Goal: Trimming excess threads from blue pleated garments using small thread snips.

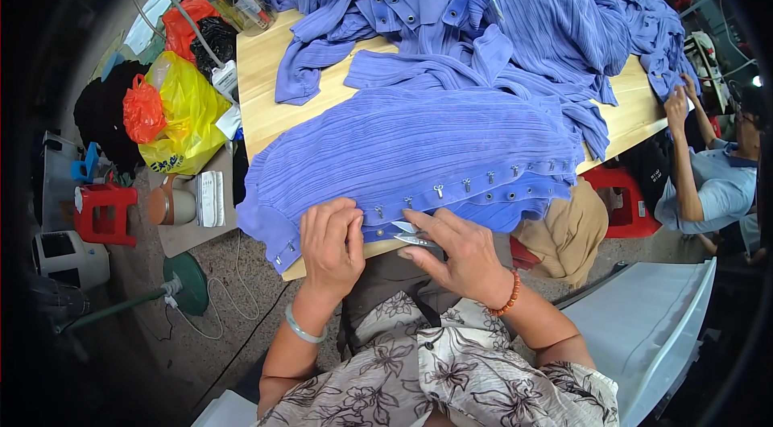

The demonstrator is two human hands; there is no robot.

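Note:
A purple-blue ribbed knit garment (411, 141) lies spread along the near edge of the table. Small metal fasteners (439, 191) run in a row down its front band, and a second band with dark round snaps shows just below. My left hand (332, 243) is closed on the band's near edge, fingers curled over the cloth. In my right hand (471, 258) is a pair of thread snips (415, 239). Their silver blades are parted and point left, beside the band and a short way from my left fingers.
More purple garments (547, 16) are heaped across the far side of the wooden table (262, 109). Left are a yellow plastic bag (185, 109), a red stool (106, 214) and a lidded jar (171, 202). At the right, another person (708, 177) handles the heap's edge; a white bin (644, 330) stands nearer.

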